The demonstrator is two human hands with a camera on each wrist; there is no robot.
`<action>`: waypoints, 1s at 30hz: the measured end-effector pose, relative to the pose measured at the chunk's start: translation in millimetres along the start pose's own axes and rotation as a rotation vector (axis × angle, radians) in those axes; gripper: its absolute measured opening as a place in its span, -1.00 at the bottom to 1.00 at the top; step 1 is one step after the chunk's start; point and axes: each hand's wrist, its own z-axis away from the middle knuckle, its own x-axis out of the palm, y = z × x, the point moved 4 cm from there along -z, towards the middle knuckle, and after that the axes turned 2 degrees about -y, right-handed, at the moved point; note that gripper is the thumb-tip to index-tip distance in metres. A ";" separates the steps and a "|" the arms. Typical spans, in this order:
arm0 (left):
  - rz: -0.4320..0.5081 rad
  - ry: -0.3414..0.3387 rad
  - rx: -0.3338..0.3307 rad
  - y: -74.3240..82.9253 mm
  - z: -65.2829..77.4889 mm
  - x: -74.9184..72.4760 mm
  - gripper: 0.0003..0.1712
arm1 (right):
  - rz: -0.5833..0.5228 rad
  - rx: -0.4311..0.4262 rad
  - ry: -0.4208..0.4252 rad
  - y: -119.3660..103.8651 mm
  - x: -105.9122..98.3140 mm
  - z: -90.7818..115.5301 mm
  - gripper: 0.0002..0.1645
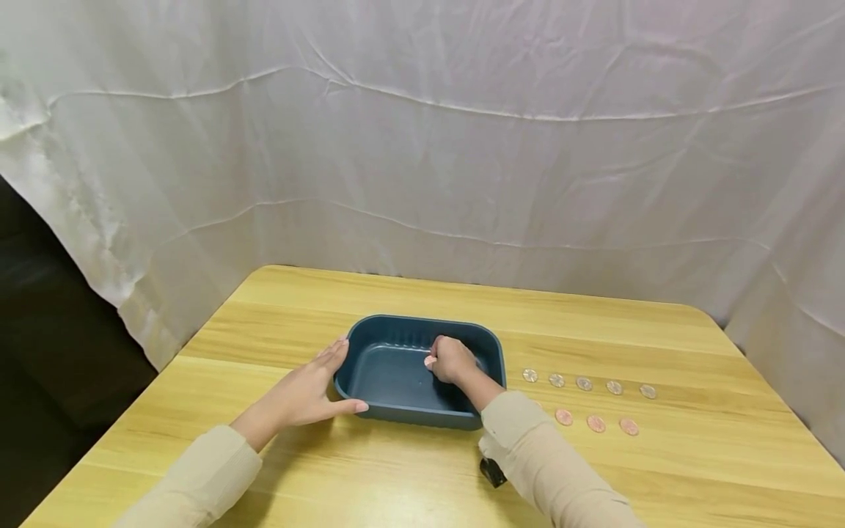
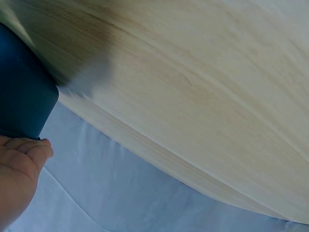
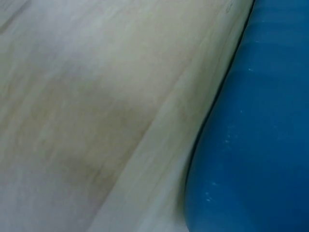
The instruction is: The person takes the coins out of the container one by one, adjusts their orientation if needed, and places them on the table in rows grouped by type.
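A dark blue plastic bin [image 1: 396, 396] with rounded corners sits on the wooden table. My left hand [image 1: 306, 389] rests against its left end, fingers extended along the outer wall and thumb stretched along the front side. In the left wrist view, the fingertips of this hand [image 2: 21, 157] touch the bin wall [image 2: 24, 87]. My right hand [image 1: 454, 361] reaches down inside the bin's right half, fingers curled, pinching what looks like a copper coin [image 1: 430, 362]. The right wrist view shows the bin's outer wall [image 3: 260, 125] but not the hand.
Right of the bin lies a row of several silver coins [image 1: 584, 383]. Nearer to me is a row of copper coins [image 1: 596, 424], its left end partly behind my right arm. A white curtain [image 1: 422, 183] hangs behind the table [image 1: 317, 293].
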 end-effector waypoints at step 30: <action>-0.004 0.006 -0.012 -1.2 -0.6 2.4 0.23 | -0.173 -0.043 0.038 11.5 -30.4 27.2 -0.69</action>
